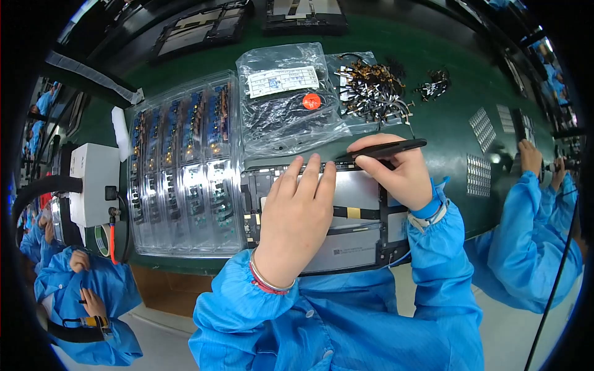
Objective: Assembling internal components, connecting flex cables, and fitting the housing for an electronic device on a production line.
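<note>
In front of me lies an opened tablet (pixel 357 190), its silver battery panels, dark ribbon cable and edge circuit boards exposed. My left hand (pixel 298 216) rests flat on its left part, fingers stretched toward the far edge and holding nothing. Black tweezers (pixel 390 149) are gripped in my right hand (pixel 399 173), which is closed around them. Their pointed tip slants down to the left, close to the tablet's far edge, just right of my left fingertips. Whether the tip touches a part is too small to tell. A blue wrist strap circles my right wrist.
Left of the tablet stands a clear plastic tray (pixel 185 246) of small circuit boards. Beyond lie a clear bag (pixel 281 117) and a pile of flex cables (pixel 374 93). A white box (pixel 96 185) stands far left. Metal part sheets (pixel 478 175) lie right, near a co-worker's blue sleeve (pixel 526 216).
</note>
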Demonstrator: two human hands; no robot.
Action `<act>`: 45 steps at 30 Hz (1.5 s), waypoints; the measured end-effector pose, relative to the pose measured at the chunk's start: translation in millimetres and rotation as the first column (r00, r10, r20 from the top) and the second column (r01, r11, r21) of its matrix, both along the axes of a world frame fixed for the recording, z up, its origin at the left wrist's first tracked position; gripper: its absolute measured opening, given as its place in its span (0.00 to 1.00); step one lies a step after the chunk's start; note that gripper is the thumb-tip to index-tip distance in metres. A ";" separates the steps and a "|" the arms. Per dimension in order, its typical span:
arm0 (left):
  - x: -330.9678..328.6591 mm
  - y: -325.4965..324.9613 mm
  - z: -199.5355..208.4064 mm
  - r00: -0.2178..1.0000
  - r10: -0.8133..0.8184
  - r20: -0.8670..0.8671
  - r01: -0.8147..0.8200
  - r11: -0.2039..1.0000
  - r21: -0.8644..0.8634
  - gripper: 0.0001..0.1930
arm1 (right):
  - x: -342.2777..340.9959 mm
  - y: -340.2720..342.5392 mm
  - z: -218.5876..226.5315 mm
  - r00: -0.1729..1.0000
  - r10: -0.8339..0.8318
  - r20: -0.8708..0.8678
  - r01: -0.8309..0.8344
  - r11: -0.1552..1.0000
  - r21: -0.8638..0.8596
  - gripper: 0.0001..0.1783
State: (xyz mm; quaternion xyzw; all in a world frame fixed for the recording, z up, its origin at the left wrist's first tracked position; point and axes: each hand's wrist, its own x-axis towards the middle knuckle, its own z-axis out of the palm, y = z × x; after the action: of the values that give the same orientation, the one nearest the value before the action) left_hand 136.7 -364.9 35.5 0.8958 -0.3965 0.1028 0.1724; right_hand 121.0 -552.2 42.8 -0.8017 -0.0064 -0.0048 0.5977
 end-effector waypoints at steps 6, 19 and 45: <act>4.6 1.9 1.4 0.991 0.030 -0.132 -0.041 0.996 -0.085 0.20 | -0.7 -1.3 0.8 1.000 0.005 0.028 -0.005 1.000 -0.001 0.10; 4.0 3.0 2.4 0.992 0.024 -0.123 -0.035 0.996 -0.085 0.20 | 1.3 0.4 2.4 0.996 0.057 0.068 -0.047 0.990 -0.131 0.10; -2.0 2.9 0.7 0.997 0.044 -0.070 -0.047 0.998 -0.038 0.16 | 0.0 -2.0 0.6 0.992 0.069 0.105 -0.054 0.988 -0.141 0.09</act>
State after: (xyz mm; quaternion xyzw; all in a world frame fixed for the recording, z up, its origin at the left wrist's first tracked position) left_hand 134.7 -362.1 36.2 0.9040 -0.3676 0.0833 0.2015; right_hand 121.0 -554.3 43.4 -0.8391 -0.0645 -0.0298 0.5392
